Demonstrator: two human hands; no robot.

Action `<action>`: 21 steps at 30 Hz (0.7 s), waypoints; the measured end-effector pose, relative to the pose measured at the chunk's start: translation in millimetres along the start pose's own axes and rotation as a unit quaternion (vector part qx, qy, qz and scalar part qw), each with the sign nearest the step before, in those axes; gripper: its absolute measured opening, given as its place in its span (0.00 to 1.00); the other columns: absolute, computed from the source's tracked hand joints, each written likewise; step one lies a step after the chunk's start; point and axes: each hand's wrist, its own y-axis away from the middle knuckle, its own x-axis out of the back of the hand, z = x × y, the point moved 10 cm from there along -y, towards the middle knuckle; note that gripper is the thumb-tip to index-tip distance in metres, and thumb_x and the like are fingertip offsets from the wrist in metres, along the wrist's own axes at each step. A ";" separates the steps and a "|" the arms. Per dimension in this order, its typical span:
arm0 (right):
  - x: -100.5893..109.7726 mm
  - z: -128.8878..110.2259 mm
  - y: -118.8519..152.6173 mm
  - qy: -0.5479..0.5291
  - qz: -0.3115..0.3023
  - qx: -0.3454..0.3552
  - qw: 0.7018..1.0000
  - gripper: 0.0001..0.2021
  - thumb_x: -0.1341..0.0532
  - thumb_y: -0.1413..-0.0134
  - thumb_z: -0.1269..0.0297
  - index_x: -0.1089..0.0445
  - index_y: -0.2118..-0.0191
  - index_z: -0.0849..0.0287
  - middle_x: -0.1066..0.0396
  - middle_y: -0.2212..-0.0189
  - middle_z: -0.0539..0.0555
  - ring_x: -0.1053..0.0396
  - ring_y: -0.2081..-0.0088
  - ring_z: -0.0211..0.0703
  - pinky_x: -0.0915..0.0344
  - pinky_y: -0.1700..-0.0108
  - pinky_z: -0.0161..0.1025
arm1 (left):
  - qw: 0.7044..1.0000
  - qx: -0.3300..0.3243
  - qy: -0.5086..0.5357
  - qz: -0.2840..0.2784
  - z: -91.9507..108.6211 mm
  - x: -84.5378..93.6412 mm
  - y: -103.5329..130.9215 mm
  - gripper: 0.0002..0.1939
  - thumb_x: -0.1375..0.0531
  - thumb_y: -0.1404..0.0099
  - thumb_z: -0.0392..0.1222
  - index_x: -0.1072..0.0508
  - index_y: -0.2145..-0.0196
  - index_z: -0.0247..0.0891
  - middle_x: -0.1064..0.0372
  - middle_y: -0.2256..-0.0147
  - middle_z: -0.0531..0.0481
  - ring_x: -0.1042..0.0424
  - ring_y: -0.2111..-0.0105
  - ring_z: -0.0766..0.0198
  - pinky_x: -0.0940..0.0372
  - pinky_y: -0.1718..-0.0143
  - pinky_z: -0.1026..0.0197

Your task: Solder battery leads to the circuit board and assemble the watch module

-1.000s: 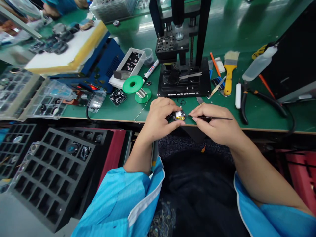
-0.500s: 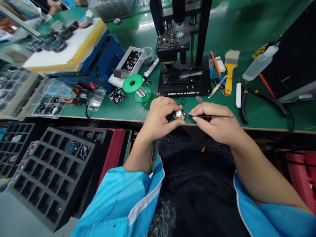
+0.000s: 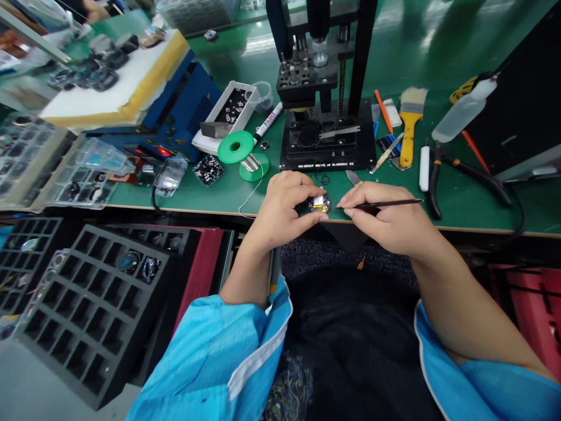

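Note:
Near the front edge of the green table [image 3: 298, 225], my left hand [image 3: 287, 207] grips a small round electronic module [image 3: 321, 203] between thumb and fingers. The module shows a silver-white block and a yellow part. My right hand [image 3: 385, 216] pinches a thin dark pen-like tool [image 3: 394, 203], its tip pointing left. A small gap separates that tip from the module. A black press [image 3: 326, 140] stands just behind both hands. Beyond my left hand is a green spool of solder wire [image 3: 236, 147].
Right of the press lie a yellow-handled brush [image 3: 407, 134], a white stick [image 3: 424, 168] and black pliers [image 3: 433, 187]. On the left are a blue machine [image 3: 175, 99], a white parts box [image 3: 232, 111] and a grey compartment tray [image 3: 83, 310] below table level.
My right hand has shifted slightly right with the tool, and its tip has moved away from the module. My left hand holds its place.

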 end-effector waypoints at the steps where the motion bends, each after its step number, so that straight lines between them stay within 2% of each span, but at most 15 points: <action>1: 0.5 0.4 0.1 -0.005 0.002 -0.003 1.000 0.06 0.35 0.34 0.71 0.23 0.63 0.52 0.16 0.62 0.52 0.17 0.59 0.49 0.23 0.55 0.48 | 1.000 -0.003 0.001 0.003 0.3 0.2 0.2 0.29 0.37 0.24 0.70 0.16 0.47 0.42 0.19 0.52 0.45 0.23 0.50 0.52 0.36 0.43 0.45; 5: 4.4 -0.5 -0.1 -0.010 0.024 0.005 1.000 0.05 0.34 0.33 0.69 0.23 0.62 0.52 0.16 0.61 0.51 0.17 0.57 0.50 0.21 0.49 0.52 | 1.000 -0.010 0.004 0.009 1.0 0.3 0.5 0.28 0.36 0.24 0.69 0.16 0.47 0.42 0.19 0.53 0.45 0.22 0.50 0.52 0.36 0.43 0.45; 9: 1.8 -1.9 -1.5 0.004 0.013 0.014 1.000 0.06 0.34 0.35 0.71 0.23 0.62 0.52 0.15 0.59 0.51 0.17 0.56 0.51 0.21 0.45 0.54 | 1.000 -0.002 0.000 0.002 -0.3 -0.4 0.1 0.28 0.36 0.24 0.69 0.16 0.47 0.43 0.19 0.52 0.45 0.22 0.50 0.51 0.36 0.43 0.45; 15: -0.4 -2.9 -1.9 0.012 0.002 0.018 1.000 0.07 0.35 0.34 0.73 0.24 0.63 0.53 0.16 0.60 0.52 0.17 0.57 0.50 0.22 0.48 0.49 | 1.000 0.000 0.002 -0.004 -1.0 -1.4 -0.1 0.28 0.36 0.25 0.69 0.16 0.46 0.44 0.18 0.52 0.45 0.23 0.50 0.51 0.36 0.42 0.45; 21: -1.0 -2.7 -1.3 0.011 -0.003 0.017 1.000 0.07 0.35 0.34 0.73 0.24 0.63 0.53 0.16 0.62 0.52 0.18 0.60 0.48 0.25 0.56 0.46 | 1.000 -0.002 0.000 -0.001 -1.3 -1.6 0.1 0.28 0.36 0.25 0.70 0.16 0.47 0.43 0.19 0.52 0.45 0.23 0.50 0.51 0.36 0.43 0.45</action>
